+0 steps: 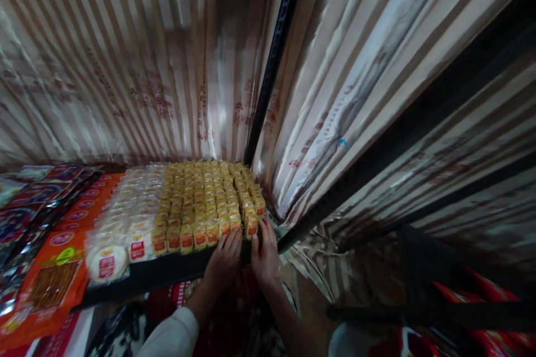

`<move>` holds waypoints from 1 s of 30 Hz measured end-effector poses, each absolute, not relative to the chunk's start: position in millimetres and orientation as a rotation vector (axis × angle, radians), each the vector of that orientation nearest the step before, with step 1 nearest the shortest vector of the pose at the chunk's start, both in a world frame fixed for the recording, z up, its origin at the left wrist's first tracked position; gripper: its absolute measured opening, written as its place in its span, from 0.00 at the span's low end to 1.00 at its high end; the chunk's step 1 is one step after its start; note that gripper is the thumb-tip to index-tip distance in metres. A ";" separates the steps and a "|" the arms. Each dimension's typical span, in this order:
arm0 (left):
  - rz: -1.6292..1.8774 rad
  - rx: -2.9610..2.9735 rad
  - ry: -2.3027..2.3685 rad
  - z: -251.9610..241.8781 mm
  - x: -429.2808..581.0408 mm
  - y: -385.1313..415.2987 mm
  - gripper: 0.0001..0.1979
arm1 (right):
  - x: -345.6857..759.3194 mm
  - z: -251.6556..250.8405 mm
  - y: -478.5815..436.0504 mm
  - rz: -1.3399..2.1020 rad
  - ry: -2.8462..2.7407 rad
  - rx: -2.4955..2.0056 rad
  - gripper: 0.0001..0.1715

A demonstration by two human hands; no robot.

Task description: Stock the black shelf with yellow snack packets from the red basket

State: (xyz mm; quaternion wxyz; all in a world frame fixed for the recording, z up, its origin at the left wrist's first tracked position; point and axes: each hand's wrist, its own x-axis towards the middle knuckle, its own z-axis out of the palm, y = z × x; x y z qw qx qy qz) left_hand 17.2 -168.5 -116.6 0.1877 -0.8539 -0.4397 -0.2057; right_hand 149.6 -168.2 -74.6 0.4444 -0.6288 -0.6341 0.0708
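Rows of small yellow wrapped snack packets [205,195] stand tightly packed at the right end of a dark shelf [176,268]. My left hand [226,254] lies with its bent fingers against the lower front of the packets near the right end. Just right of it, my right hand [264,251] reaches up at the outermost column, its fingers along the right side of a front packet [251,226] and its thumb apart, below that packet. A narrow gap parts this column from the others. Neither hand visibly grips a packet; some fingertips are hard to make out.
Left of the yellow packets are clear-wrapped round white cakes [106,262], orange snack bags [54,284] and dark shiny bags [29,206]. A black upright post [274,61] rises at the back corner before striped sheeting [188,67]. Red packages [473,293] lie low at right.
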 end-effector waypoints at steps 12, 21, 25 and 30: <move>-0.638 -2.360 -1.174 -121.1 12.8 -168.5 0.21 | 144.3 -100.3 -150.7 0.254 -1.466 -1.627 0.30; -0.658 -2.444 -1.043 -122.7 17.2 -169.8 0.22 | 148.5 -101.0 -147.9 0.415 -1.456 -1.533 0.26; -0.734 -2.428 -0.997 -120.6 23.6 -165.6 0.22 | 153.1 -101.9 -146.3 0.451 -1.450 -1.478 0.24; -0.744 -2.424 -0.970 -116.2 26.4 -160.8 0.22 | 153.0 -103.0 -142.7 0.497 -1.369 -1.496 0.26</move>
